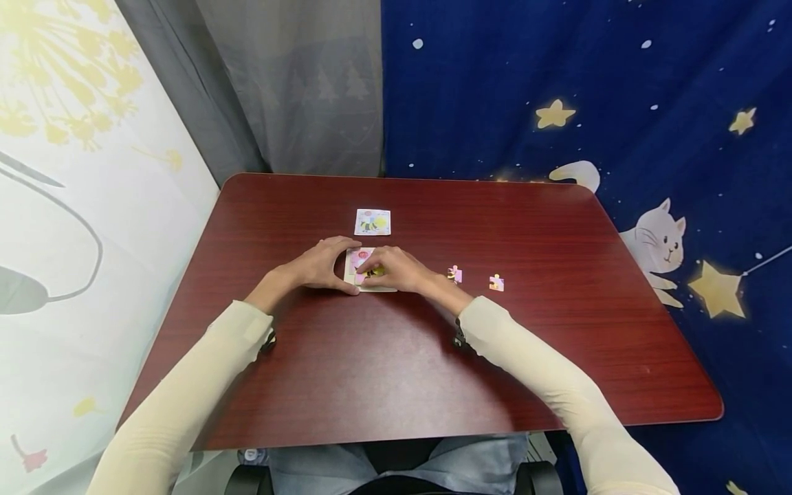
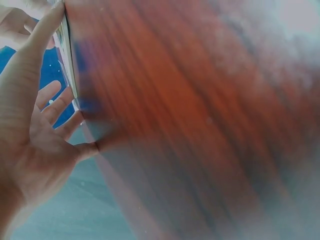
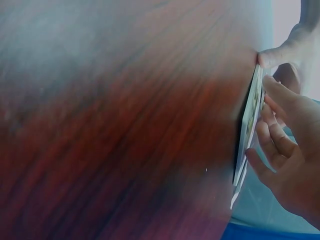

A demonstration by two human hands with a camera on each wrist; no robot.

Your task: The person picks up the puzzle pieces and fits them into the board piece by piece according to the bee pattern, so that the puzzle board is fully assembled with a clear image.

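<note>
A small jigsaw puzzle in a pale frame (image 1: 377, 289), with a pink and yellow picture, lies on the table. My left hand (image 1: 324, 264) spans its left side. The left thumb touches the near-left corner, and the index finger reaches the far-left edge, the other fingers spread loosely (image 2: 52, 112). Over the puzzle, my right hand (image 1: 399, 270) rests its thumb and index fingertips on the picture, close together near the left side. Its remaining fingers (image 3: 277, 145) bend beside the frame. I cannot tell whether a piece sits under the right fingertips. Part of the picture is hidden by that hand.
A picture card (image 1: 372, 222) with a bee lies just beyond the puzzle. To the right are two loose jigsaw pieces, one (image 1: 455, 274) beside the right wrist and another (image 1: 496, 282) farther out. All lie on a reddish-brown table (image 1: 346, 385) with curtains behind.
</note>
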